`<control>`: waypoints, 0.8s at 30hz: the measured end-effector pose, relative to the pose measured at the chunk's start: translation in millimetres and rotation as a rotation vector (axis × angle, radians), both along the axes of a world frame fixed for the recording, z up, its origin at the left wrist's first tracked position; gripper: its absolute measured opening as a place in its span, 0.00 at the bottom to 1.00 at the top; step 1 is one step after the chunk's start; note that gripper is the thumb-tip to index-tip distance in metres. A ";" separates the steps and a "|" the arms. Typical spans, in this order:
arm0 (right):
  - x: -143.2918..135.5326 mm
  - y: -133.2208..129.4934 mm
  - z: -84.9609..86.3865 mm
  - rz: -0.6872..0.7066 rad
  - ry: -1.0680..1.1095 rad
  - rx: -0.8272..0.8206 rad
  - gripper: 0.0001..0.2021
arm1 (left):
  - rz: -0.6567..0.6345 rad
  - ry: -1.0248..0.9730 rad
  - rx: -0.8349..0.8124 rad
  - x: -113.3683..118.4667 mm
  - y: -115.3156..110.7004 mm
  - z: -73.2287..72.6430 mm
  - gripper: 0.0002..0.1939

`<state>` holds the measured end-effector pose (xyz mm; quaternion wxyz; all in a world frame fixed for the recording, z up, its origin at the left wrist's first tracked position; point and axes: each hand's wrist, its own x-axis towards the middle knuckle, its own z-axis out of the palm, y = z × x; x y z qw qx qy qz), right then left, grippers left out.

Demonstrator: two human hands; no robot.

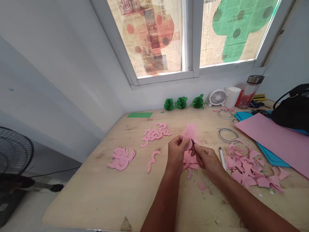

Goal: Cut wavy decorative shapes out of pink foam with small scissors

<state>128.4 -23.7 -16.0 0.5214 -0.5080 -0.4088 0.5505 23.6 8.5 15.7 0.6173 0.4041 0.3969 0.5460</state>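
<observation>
Near the middle of the wooden table, my left hand (pixel 177 149) pinches a wavy-edged piece of pink paper (pixel 190 130), held above the table. My right hand (pixel 207 158) is closed on a small dark tool, probably scissors, whose dark tip (pixel 192 141) meets the paper's edge; most of it is hidden by my fingers. Below both hands lie more pink pieces (pixel 190 161). A single wavy pink strip (pixel 153 161) is left of my left hand, with stacks of cut pink shapes (pixel 122 158) farther left.
Pink scraps (pixel 251 170) and a white pen (pixel 222 158) lie to the right. Beyond are a tape ring (pixel 227 135), pink sheets (pixel 277 138), blue sheets (pixel 272 156) and a black bag (pixel 293 111). At the back stand green paper flowers (pixel 181 102), a small fan (pixel 217 97) and a bottle (pixel 250 91).
</observation>
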 end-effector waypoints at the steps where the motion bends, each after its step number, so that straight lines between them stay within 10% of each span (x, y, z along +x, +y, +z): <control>1: 0.0 -0.1 0.1 0.002 0.002 -0.003 0.20 | -0.010 -0.007 -0.003 0.1 -0.2 0.8 0.09; 24: -0.1 -1.0 4.0 0.057 0.028 0.007 0.19 | -0.110 0.023 -0.019 -10.3 3.4 4.2 0.11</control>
